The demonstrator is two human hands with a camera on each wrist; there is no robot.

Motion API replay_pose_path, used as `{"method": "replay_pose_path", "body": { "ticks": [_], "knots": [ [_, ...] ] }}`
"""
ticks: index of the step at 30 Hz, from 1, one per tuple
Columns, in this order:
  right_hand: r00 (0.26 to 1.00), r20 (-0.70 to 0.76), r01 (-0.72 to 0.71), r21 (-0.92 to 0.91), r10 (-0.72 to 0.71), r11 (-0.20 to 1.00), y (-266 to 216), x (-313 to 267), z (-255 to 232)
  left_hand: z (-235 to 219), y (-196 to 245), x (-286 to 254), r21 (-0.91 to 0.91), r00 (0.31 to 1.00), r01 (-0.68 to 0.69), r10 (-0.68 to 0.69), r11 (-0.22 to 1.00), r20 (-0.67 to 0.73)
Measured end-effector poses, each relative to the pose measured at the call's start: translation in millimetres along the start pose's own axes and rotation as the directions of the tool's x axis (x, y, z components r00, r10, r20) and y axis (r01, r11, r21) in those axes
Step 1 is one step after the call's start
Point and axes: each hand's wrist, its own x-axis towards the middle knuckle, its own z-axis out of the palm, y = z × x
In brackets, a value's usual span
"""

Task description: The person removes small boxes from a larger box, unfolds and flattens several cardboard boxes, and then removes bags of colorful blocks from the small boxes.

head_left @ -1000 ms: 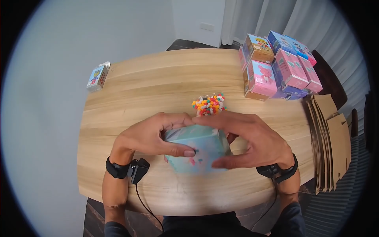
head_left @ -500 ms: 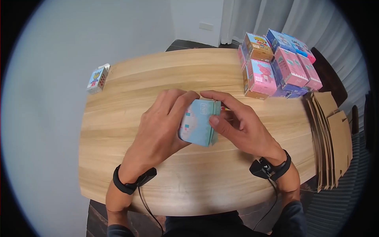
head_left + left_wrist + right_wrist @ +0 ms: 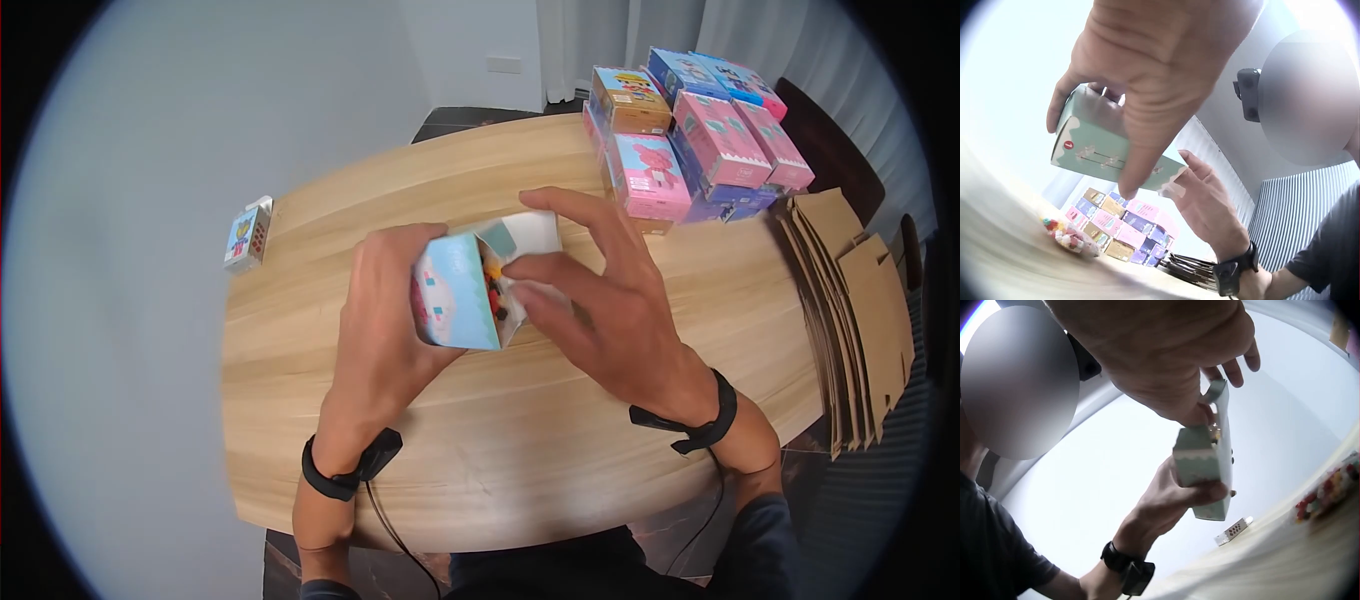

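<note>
My left hand [image 3: 385, 300] grips a small light-blue and mint cardboard box [image 3: 462, 300] above the table, fingers over the top and thumb along its side. The box lies sideways, its open end facing right. A white-lined flap [image 3: 540, 232] stands out from that end, and yellow, red and dark pieces show inside. At the mouth is my right hand [image 3: 610, 310], its thumb and forefinger close together at the opening and another finger stretched past the flap. On the table lies a clear bag of colourful small pieces [image 3: 1069, 237], hidden in the head view.
Several boxes with cartoon pictures [image 3: 690, 140] are stacked at the table's back right. Flattened brown cardboard [image 3: 850, 310] leans along the right edge. A small box [image 3: 247, 237] stands at the far left edge of the wooden table [image 3: 300, 400].
The box has turned so its end faces right and has moved slightly left. That end has been opened, its flap now out and coloured pieces visible. The right hand has shifted to the mouth.
</note>
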Motion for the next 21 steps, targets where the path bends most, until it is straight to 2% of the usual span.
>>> {"method": "replay_pose_path", "body": {
  "ticks": [1,2,4,5,6,7,8,9,13,15,16,17,18,19,21],
  "knots": [
    [0.998,0.059,-0.011,-0.02,0.012,1.0,-1.2,-0.5,-2.5,1.9,1.4,-0.4,0.092,0.994,-0.105,0.107,0.99,-0.027],
    [0.998,0.058,-0.011,-0.019,0.012,1.0,0.0,-1.6,-3.1,3.9,3.3,-0.7,0.185,0.976,-0.202,0.214,0.962,-0.046],
    [0.978,0.124,-0.172,0.039,0.166,0.984,3.3,-4.0,-1.9,5.0,11.9,-2.3,0.257,0.977,-0.201,0.213,0.945,-0.02],
    [0.98,0.132,-0.155,0.063,0.146,0.986,3.1,-4.2,-1.0,3.8,16.1,-5.1,0.336,0.979,-0.192,0.203,0.922,0.002],
    [0.962,0.162,-0.235,0.097,0.218,0.967,2.3,-4.8,0.5,8.6,12.6,-6.3,0.378,0.967,-0.23,0.253,0.897,-0.013],
    [0.939,0.198,-0.311,0.134,0.282,0.941,2.3,-5.0,4.1,8.6,17.4,-9.6,0.427,0.971,-0.222,0.238,0.876,0.016],
    [0.931,0.18,-0.356,0.257,0.318,0.898,4.1,-5.9,8.6,10.4,17.9,-12.3,0.481,0.965,-0.235,0.262,0.845,0.013],
    [0.937,0.189,-0.338,0.287,0.293,0.896,7.0,-6.8,12.3,11.7,17.2,-14.5,0.527,0.957,-0.251,0.288,0.812,0.013],
    [0.939,0.186,-0.339,0.355,0.289,0.871,15.2,-4.9,11.1,3.2,22.0,-17.9,0.583,0.98,-0.185,0.194,0.791,0.048],
    [0.964,-0.062,-0.232,0.273,0.258,0.934,34.6,-4.9,5.1,-10.0,21.0,-20.4,0.518,1.0,-0.012,0.007,0.855,0.012],
    [0.968,-0.057,-0.218,0.28,0.243,0.935,39.0,-2.6,0.6,-17.4,8.8,-26.3,0.557,0.999,0.022,-0.003,0.83,-0.034],
    [0.903,0.002,-0.374,0.497,0.43,0.783,42.0,0.6,-5.7,-27.1,-7.7,-33.4,0.572,0.995,0.091,-0.056,0.815,-0.079],
    [0.803,0.109,-0.495,0.67,0.586,0.553,46.7,1.6,-10.4,-41.2,-23.8,-37.7,0.544,0.978,0.208,-0.19,0.813,-0.09],
    [0.806,0.116,-0.492,0.677,0.581,0.548,58.2,-2.1,-6.6,-55.3,-54.5,-48.9,0.611,0.98,0.195,-0.129,0.767,-0.151],
    [0.806,0.288,-0.592,0.362,0.518,0.72,79.0,-9.8,16.6,-89.9,-93.5,-64.6,0.689,0.946,0.322,-0.241,0.65,-0.215]
  ]
}}
